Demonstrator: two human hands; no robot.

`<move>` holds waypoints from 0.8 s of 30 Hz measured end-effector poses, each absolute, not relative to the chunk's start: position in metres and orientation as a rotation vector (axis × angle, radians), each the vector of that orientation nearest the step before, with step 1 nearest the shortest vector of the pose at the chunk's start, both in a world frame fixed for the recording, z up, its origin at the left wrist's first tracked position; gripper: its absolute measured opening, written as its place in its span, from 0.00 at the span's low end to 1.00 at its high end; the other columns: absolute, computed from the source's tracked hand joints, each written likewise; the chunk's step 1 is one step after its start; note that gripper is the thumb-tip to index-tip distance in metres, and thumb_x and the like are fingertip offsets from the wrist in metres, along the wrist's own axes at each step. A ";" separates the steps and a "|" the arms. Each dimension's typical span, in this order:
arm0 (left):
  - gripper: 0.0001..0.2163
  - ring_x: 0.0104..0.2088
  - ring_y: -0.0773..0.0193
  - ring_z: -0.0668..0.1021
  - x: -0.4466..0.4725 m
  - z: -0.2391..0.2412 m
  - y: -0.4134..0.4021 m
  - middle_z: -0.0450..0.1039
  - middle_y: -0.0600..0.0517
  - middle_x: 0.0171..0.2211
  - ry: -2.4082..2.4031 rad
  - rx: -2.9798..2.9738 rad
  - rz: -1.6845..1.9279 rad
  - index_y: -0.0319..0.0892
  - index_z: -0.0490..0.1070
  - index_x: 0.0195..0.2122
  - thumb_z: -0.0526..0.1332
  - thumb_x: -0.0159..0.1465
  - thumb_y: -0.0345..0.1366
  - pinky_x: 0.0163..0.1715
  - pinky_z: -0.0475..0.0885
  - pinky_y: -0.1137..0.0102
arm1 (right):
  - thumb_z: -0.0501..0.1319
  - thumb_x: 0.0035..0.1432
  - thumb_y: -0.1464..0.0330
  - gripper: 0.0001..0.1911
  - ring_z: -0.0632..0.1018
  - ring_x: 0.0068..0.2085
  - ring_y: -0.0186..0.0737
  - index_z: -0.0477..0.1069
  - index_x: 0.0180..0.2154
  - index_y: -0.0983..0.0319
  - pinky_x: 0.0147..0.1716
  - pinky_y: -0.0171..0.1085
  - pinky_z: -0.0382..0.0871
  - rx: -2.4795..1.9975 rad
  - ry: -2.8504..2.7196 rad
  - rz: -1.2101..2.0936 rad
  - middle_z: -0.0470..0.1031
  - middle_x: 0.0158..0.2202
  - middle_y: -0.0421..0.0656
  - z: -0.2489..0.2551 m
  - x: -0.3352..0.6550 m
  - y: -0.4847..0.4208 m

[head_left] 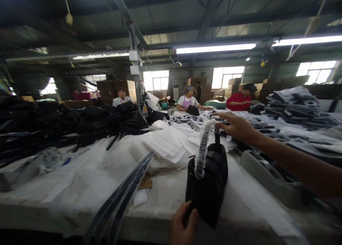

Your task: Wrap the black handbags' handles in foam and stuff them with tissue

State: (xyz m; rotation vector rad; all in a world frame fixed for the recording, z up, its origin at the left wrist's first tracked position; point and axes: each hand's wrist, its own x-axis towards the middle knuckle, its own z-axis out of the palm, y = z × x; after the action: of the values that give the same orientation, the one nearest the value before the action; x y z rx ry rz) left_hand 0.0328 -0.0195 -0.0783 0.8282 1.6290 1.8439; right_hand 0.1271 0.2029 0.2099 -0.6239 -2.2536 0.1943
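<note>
A black handbag (205, 188) stands tilted near the front edge of the table in the head view. Clear plastic film wraps one side of its raised handle (203, 148), while part of the other side shows black. My left hand (184, 223) grips the bag's lower near corner between thumb and fingers. Up at the top of the handle, my right hand (237, 129) has its thumb and fingers closed around the wrapped part. Left of the bag, several long dark straps in film (120, 198) hang over the table edge.
White foam sheets (167, 143) are piled behind the straps. A grey tape dispenser (269, 177) stands at right. Black bags (53, 123) are heaped at left, wrapped pieces (294, 106) at right. Co-workers (188, 98) sit across the table. A brown tag (145, 184) lies by the straps.
</note>
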 end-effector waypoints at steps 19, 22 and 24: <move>0.16 0.43 0.53 0.80 -0.049 -0.043 -0.086 0.79 0.45 0.43 2.722 1.217 1.337 0.44 0.78 0.45 0.53 0.69 0.45 0.46 0.75 0.60 | 0.60 0.56 0.43 0.30 0.61 0.21 0.31 0.80 0.32 0.64 0.22 0.32 0.52 -0.891 -1.983 1.738 0.59 0.15 0.34 -0.013 0.136 0.068; 0.13 0.50 0.49 0.76 -0.093 -0.051 -0.107 0.76 0.47 0.48 2.887 1.257 1.170 0.47 0.78 0.46 0.57 0.66 0.41 0.53 0.71 0.53 | 0.59 0.55 0.42 0.32 0.61 0.21 0.32 0.81 0.34 0.65 0.22 0.32 0.52 -0.903 -2.000 1.748 0.60 0.15 0.35 -0.017 0.138 0.067; 0.12 0.51 0.49 0.75 -0.109 -0.057 -0.116 0.76 0.48 0.48 2.924 1.314 1.052 0.48 0.78 0.47 0.59 0.65 0.38 0.52 0.71 0.54 | 0.59 0.54 0.41 0.32 0.60 0.20 0.31 0.80 0.33 0.65 0.22 0.33 0.52 -0.920 -2.000 1.762 0.59 0.14 0.35 -0.019 0.138 0.068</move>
State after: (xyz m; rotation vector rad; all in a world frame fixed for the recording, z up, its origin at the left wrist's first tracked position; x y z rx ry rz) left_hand -0.1088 -0.1161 -0.0572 1.3144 2.9240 1.0517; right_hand 0.1378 0.0678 -0.0190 -0.9203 -1.9997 1.7619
